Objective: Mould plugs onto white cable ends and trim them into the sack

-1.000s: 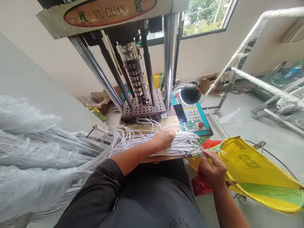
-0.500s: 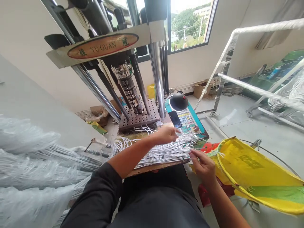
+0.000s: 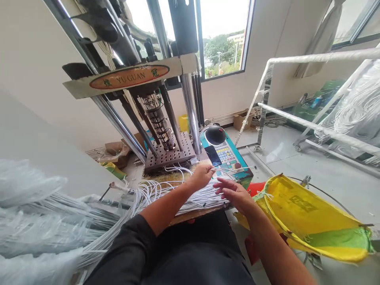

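A thick layer of white cables (image 3: 190, 200) lies across the wooden bench in front of the machine. My left hand (image 3: 202, 176) is closed around a white cable (image 3: 237, 169) above the bundle, and the cable's end sticks out to the right. Just right of it, my right hand (image 3: 233, 193) hovers over the cable ends with its fingers apart, holding nothing visible. Behind my hands stands the press (image 3: 162, 118) with its perforated base plate (image 3: 184, 144). A dark phone (image 3: 213, 155) rests on the teal control panel (image 3: 237, 148), near my left hand.
A yellow bag (image 3: 297, 202) hangs open at the right, with something red (image 3: 255, 188) beside it. A wrapped metal rack (image 3: 314, 118) stands behind. Plastic-wrapped cable bundles (image 3: 35, 221) fill the left side. A black domed lamp (image 3: 215, 135) sits on the panel.
The view has turned to the right and tilted up. My right hand has moved closer to my left and its fingers have spread. A cable now extends to the right from my left hand.
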`<action>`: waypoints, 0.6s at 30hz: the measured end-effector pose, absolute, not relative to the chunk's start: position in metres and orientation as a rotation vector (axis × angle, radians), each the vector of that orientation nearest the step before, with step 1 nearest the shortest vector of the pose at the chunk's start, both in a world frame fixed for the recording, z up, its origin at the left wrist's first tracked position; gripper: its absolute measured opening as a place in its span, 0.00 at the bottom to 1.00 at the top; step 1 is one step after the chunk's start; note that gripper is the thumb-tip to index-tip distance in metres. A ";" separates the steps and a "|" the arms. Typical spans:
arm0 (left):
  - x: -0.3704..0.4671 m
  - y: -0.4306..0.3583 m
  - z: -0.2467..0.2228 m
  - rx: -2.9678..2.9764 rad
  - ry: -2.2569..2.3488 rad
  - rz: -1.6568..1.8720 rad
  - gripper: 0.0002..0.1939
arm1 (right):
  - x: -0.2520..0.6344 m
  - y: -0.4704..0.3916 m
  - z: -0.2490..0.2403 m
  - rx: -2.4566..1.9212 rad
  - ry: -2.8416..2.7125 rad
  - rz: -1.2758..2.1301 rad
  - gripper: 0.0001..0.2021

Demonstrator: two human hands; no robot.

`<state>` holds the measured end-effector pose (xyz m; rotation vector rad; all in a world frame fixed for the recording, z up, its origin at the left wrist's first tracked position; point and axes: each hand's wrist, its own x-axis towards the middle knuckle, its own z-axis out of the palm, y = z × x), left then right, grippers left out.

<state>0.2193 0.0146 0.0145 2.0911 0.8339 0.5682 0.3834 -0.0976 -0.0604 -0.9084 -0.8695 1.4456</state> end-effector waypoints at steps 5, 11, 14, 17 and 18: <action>0.212 0.008 0.016 2.059 0.808 0.611 0.16 | 0.370 -0.081 -0.059 -0.732 -0.707 1.481 0.35; 0.182 -0.007 0.002 1.525 0.765 0.510 0.20 | 0.348 -0.073 -0.066 -0.743 -0.590 1.332 0.49; 0.183 -0.013 -0.014 1.729 0.837 0.588 0.15 | 0.342 -0.070 -0.066 -0.737 -0.557 1.320 0.49; 0.194 -0.010 -0.024 1.955 0.895 0.653 0.08 | 0.345 -0.067 -0.064 -0.719 -0.589 1.395 0.48; 0.196 -0.007 -0.025 1.962 0.926 0.680 0.07 | 0.347 -0.066 -0.064 -0.731 -0.598 1.403 0.48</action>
